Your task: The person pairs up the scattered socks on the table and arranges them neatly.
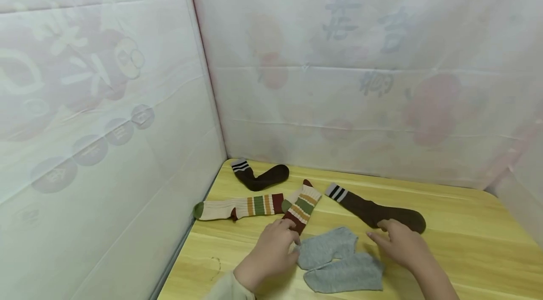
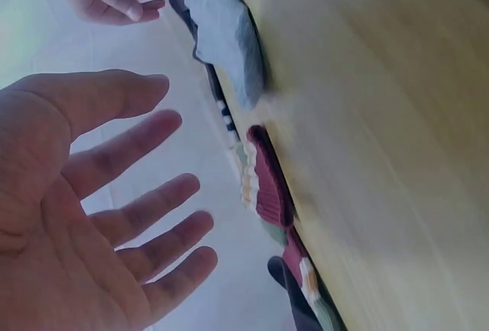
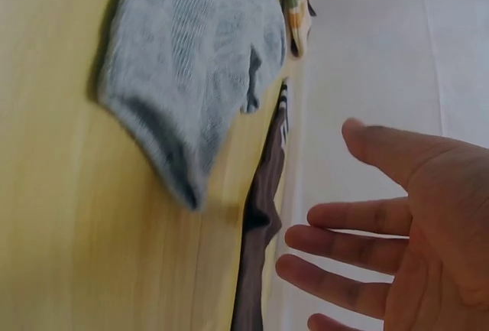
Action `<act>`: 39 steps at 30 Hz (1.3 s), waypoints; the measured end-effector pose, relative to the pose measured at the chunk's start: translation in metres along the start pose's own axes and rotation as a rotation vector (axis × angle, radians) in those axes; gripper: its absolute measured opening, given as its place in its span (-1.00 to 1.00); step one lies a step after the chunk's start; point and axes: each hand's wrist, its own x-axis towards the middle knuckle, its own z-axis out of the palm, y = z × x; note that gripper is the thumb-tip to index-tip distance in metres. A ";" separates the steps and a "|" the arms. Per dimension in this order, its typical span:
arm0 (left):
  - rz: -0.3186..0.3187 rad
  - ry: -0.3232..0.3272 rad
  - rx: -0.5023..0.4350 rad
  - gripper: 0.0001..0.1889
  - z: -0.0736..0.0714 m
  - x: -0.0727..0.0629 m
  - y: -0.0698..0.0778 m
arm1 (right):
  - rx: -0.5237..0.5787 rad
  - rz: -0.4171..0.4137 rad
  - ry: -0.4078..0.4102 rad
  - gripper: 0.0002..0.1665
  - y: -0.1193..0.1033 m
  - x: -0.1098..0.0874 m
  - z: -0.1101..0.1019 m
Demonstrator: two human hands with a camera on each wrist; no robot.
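Two light grey socks (image 1: 328,248) lie flat near the table's front, one partly beside the other, between the two hands. My left hand (image 1: 275,248) hovers at their left end, its fingers spread and holding nothing in the left wrist view. A cream sock with green, orange and maroon stripes (image 1: 306,204) lies just beyond its fingertips. To the right of the grey socks is my right hand (image 1: 400,243), empty, with fingers extended in the right wrist view. Behind it, partly covered in the head view, lies a dark brown sock (image 1: 358,204) with a grey, black-striped cuff.
A second striped sock (image 1: 242,208) lies across the left side of the wooden table (image 1: 475,234). Behind it rests another dark brown sock (image 1: 263,179), bent at the heel. White printed sheets (image 1: 360,78) hang along the left and back edges.
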 end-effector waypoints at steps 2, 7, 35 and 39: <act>-0.023 0.016 -0.005 -0.89 -0.002 0.001 -0.001 | 0.009 0.003 -0.002 -0.06 -0.001 0.002 0.001; -0.094 -0.021 -0.004 -0.89 -0.003 0.002 -0.005 | 0.114 -0.012 -0.049 -0.15 -0.009 0.013 0.013; -0.162 -0.115 -0.061 -0.47 0.017 0.016 -0.006 | 0.096 -0.015 0.015 -0.66 -0.031 0.025 0.038; -0.168 -0.124 -0.070 -0.44 0.022 0.016 -0.006 | 0.077 -0.002 0.006 -0.73 -0.031 0.025 0.040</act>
